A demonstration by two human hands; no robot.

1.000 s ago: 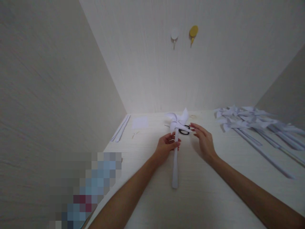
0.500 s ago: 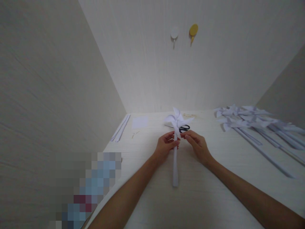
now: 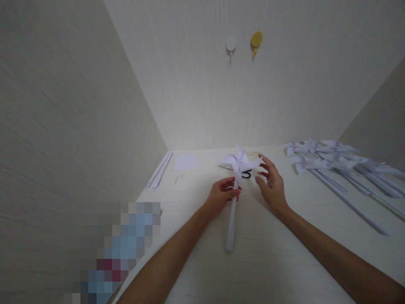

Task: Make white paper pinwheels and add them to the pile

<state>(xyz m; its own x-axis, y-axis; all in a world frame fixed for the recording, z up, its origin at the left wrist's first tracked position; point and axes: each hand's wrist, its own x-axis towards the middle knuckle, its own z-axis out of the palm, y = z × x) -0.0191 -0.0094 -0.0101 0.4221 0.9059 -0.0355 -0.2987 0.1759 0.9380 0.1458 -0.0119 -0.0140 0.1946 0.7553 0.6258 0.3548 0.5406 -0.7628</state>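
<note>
1. From my remote seat I see the left hand [image 3: 221, 195] pinching the upper part of a white paper pinwheel's stick [image 3: 232, 219], thumb and fingers closed around it just under the wheel.
2. The paper pinwheel [image 3: 241, 161] stands at the top of that stick, over the middle of the pale worktop [image 3: 272, 261], its folded blades fanned out; the stick slants down toward me, its lower end near or on the worktop, I cannot tell which.
3. The right hand [image 3: 272, 185] is spread, fingers apart and holding nothing, with its fingertips at the right-hand blade of the wheel; I cannot tell whether they touch the paper.
4. Black scissors [image 3: 247, 173] lie on the worktop just behind the wheel, mostly hidden by it.
5. A heap of finished white pinwheels [image 3: 335, 158] with long sticks lies well apart on the right side of the worktop.
6. On the far left of the worktop, against the side wall, lie two white paper strips [image 3: 160, 169], with a square white sheet [image 3: 186, 162] just beside them.
7. On the back wall hang two round hooks, one white [image 3: 230, 44] and one yellow [image 3: 256, 40], side by side.
8. A blurred patch covers the lower left corner of the view.
</note>
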